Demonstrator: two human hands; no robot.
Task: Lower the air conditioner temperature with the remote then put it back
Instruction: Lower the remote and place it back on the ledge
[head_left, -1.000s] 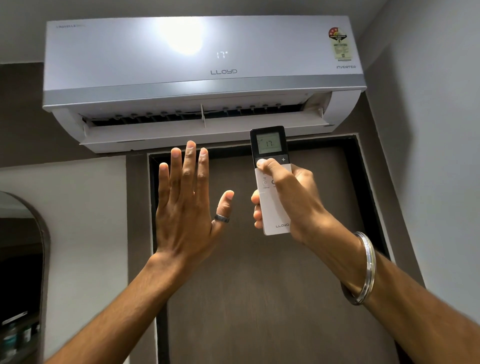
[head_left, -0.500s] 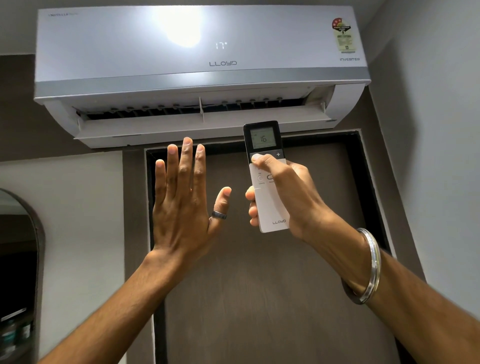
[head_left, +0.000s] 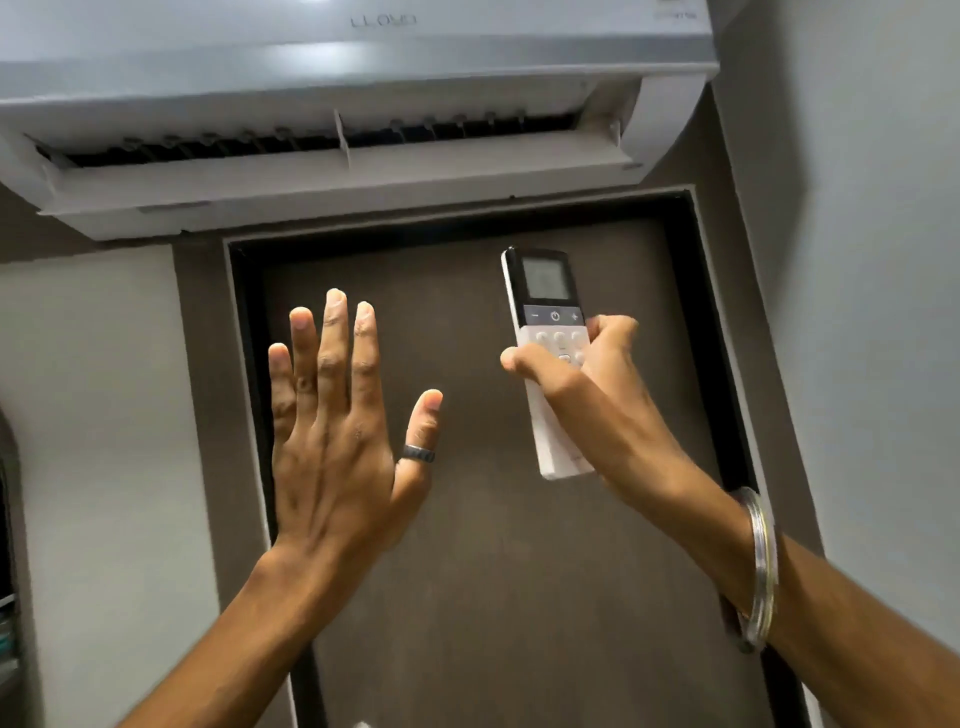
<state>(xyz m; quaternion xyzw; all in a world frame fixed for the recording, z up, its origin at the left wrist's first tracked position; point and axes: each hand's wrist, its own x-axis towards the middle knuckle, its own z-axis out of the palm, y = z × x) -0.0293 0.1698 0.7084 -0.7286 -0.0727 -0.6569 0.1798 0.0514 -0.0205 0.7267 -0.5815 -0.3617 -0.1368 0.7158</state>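
The air conditioner (head_left: 358, 67) spans the top, above a dark door (head_left: 493, 519). Left hand (head_left: 332, 447) is raised below it, flat and spread, holding nothing. Right hand (head_left: 597, 384) grips the remote (head_left: 550, 332) upright, screen end above the fingers, thumb across its buttons.

Air conditioner (head_left: 332, 62) overhangs above hands; door (head_left: 493, 519) blocks ahead.

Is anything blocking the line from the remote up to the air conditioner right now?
Nothing visible does. The right hand holds the remote below the air conditioner, and the open left hand is raised off to its side.
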